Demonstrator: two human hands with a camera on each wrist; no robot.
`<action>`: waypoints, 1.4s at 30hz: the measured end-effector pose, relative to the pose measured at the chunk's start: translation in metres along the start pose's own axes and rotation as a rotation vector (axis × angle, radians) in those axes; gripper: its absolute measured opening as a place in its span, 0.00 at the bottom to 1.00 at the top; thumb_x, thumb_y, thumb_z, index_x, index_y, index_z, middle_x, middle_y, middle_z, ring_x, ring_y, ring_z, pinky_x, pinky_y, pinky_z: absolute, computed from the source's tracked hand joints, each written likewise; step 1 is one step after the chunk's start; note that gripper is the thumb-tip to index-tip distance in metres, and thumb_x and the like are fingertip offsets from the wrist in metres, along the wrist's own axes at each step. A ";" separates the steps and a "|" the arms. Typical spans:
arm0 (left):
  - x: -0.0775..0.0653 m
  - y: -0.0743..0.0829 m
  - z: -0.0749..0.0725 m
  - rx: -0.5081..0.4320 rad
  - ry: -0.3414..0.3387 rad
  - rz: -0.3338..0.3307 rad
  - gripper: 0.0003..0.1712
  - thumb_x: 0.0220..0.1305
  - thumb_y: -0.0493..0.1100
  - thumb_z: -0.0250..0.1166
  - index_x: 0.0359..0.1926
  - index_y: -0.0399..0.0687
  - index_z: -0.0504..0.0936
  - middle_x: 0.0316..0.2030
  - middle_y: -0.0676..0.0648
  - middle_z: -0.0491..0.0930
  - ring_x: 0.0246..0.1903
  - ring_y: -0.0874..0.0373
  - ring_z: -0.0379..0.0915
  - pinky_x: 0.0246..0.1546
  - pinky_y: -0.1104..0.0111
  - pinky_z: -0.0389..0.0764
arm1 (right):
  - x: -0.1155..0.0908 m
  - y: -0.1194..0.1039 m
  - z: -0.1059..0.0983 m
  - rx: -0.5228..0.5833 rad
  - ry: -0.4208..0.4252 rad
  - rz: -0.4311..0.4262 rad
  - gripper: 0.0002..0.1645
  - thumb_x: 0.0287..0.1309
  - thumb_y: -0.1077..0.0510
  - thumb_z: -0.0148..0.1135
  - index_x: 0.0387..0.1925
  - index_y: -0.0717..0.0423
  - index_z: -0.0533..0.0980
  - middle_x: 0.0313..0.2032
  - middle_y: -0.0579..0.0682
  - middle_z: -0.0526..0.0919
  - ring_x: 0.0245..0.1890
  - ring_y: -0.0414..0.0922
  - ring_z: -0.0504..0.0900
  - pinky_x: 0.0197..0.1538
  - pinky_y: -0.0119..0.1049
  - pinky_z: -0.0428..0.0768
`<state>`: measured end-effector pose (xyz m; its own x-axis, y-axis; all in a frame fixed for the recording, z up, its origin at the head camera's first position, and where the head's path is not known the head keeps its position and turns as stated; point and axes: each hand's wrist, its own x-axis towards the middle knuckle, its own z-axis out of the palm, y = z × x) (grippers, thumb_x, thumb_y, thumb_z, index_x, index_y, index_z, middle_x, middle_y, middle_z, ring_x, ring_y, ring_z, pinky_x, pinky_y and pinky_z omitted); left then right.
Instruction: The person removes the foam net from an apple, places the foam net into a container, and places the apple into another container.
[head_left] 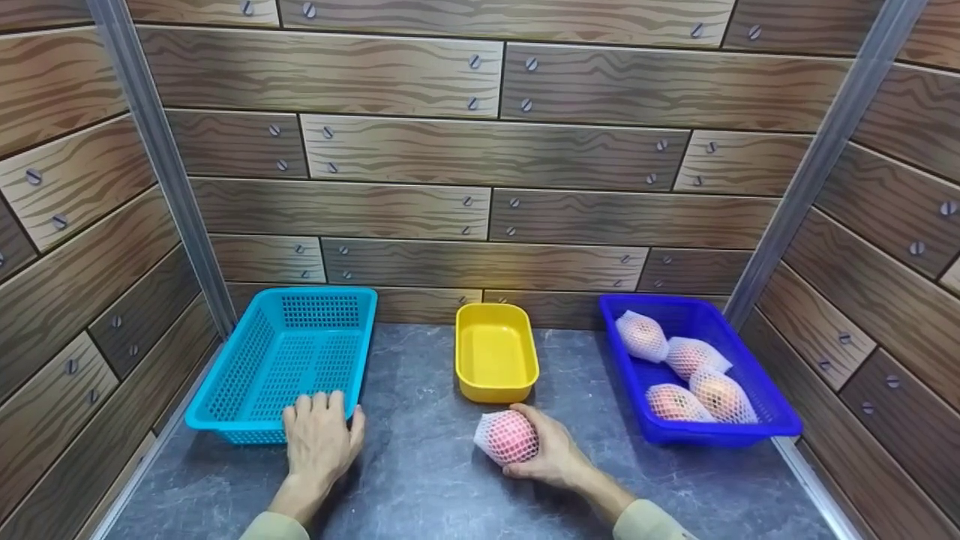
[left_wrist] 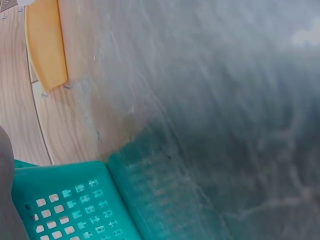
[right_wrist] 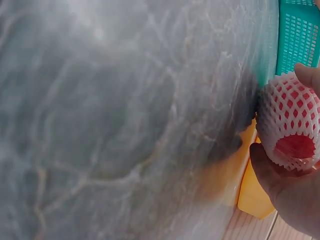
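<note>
My right hand (head_left: 551, 450) grips a round red fruit (head_left: 508, 437) in a white foam net, just in front of a yellow tub (head_left: 496, 356). In the right wrist view the netted fruit (right_wrist: 292, 120) sits between thumb and fingers, its red end showing through the net's opening. At the near rim of a teal perforated basket (head_left: 300, 360), my left hand (head_left: 319, 442) rests with its fingers over the edge and its thumb out to the right. Only a sliver of that hand shows in the left wrist view, beside the basket's corner (left_wrist: 65, 200).
On the right stands a blue basket (head_left: 622, 360) holding several netted fruits (head_left: 720, 394). All the containers stand on a dark grey marbled tabletop (head_left: 420, 480). Wood-patterned walls (head_left: 420, 150) close in the back and both sides, with metal posts at the corners.
</note>
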<state>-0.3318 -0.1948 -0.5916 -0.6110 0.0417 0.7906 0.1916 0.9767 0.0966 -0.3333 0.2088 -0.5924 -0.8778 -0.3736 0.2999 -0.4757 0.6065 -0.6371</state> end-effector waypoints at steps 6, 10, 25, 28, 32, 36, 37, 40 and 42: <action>0.004 0.002 -0.004 -0.018 -0.008 -0.017 0.17 0.62 0.51 0.66 0.26 0.45 0.73 0.23 0.41 0.72 0.26 0.40 0.66 0.30 0.49 0.64 | 0.002 0.000 -0.003 0.018 0.015 0.015 0.62 0.33 0.48 0.90 0.72 0.59 0.70 0.61 0.58 0.82 0.60 0.56 0.81 0.65 0.59 0.76; 0.008 0.005 -0.007 -0.030 -0.041 -0.034 0.17 0.59 0.50 0.70 0.26 0.46 0.73 0.22 0.44 0.71 0.26 0.41 0.68 0.29 0.50 0.65 | 0.005 -0.006 -0.008 0.030 0.029 0.013 0.62 0.34 0.47 0.90 0.71 0.59 0.70 0.61 0.57 0.82 0.60 0.55 0.82 0.65 0.58 0.76; 0.041 0.054 -0.026 -0.133 -0.002 0.037 0.18 0.56 0.43 0.77 0.43 0.36 0.84 0.34 0.39 0.81 0.34 0.41 0.79 0.34 0.52 0.84 | 0.020 -0.038 -0.039 0.030 0.046 -0.031 0.62 0.35 0.47 0.89 0.73 0.56 0.69 0.62 0.59 0.82 0.60 0.55 0.82 0.65 0.58 0.77; 0.046 0.066 -0.031 -0.155 -0.007 0.050 0.17 0.56 0.42 0.77 0.42 0.38 0.84 0.35 0.40 0.82 0.35 0.42 0.79 0.36 0.54 0.84 | 0.022 -0.044 -0.045 0.039 0.043 -0.032 0.62 0.35 0.47 0.90 0.72 0.56 0.69 0.62 0.57 0.82 0.59 0.54 0.82 0.64 0.57 0.77; 0.051 0.081 -0.035 -0.196 -0.016 0.072 0.15 0.55 0.42 0.78 0.41 0.42 0.85 0.35 0.43 0.83 0.35 0.45 0.80 0.35 0.56 0.84 | 0.026 -0.051 -0.054 0.059 0.049 -0.047 0.60 0.35 0.47 0.91 0.70 0.56 0.69 0.61 0.54 0.83 0.59 0.51 0.82 0.64 0.55 0.78; 0.054 0.094 -0.036 -0.273 -0.040 0.090 0.13 0.57 0.42 0.78 0.42 0.46 0.86 0.35 0.47 0.83 0.35 0.49 0.81 0.34 0.59 0.85 | 0.029 -0.058 -0.062 0.084 0.066 -0.066 0.59 0.34 0.47 0.91 0.68 0.53 0.70 0.59 0.50 0.84 0.57 0.47 0.83 0.64 0.52 0.79; 0.055 0.097 -0.037 -0.295 -0.049 0.093 0.12 0.58 0.42 0.77 0.42 0.47 0.87 0.35 0.48 0.83 0.35 0.50 0.81 0.34 0.59 0.85 | 0.030 -0.059 -0.064 0.085 0.072 -0.075 0.59 0.34 0.46 0.91 0.68 0.53 0.70 0.59 0.49 0.84 0.57 0.47 0.83 0.63 0.51 0.79; 0.056 0.105 -0.037 -0.357 -0.072 0.107 0.10 0.59 0.42 0.77 0.42 0.50 0.87 0.35 0.49 0.84 0.35 0.53 0.81 0.35 0.61 0.85 | 0.031 -0.063 -0.069 0.087 0.084 -0.093 0.58 0.34 0.46 0.91 0.68 0.51 0.70 0.58 0.48 0.84 0.56 0.46 0.83 0.62 0.49 0.80; 0.057 0.110 -0.038 -0.411 -0.091 0.109 0.10 0.60 0.40 0.77 0.42 0.50 0.87 0.35 0.50 0.84 0.36 0.55 0.82 0.36 0.62 0.85 | 0.031 -0.066 -0.072 0.082 0.086 -0.106 0.58 0.35 0.46 0.91 0.68 0.51 0.70 0.59 0.48 0.84 0.56 0.46 0.83 0.62 0.49 0.80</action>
<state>-0.3165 -0.0930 -0.5134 -0.6315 0.1765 0.7551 0.5375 0.8014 0.2622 -0.3330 0.2077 -0.4899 -0.8260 -0.3692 0.4260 -0.5632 0.5060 -0.6533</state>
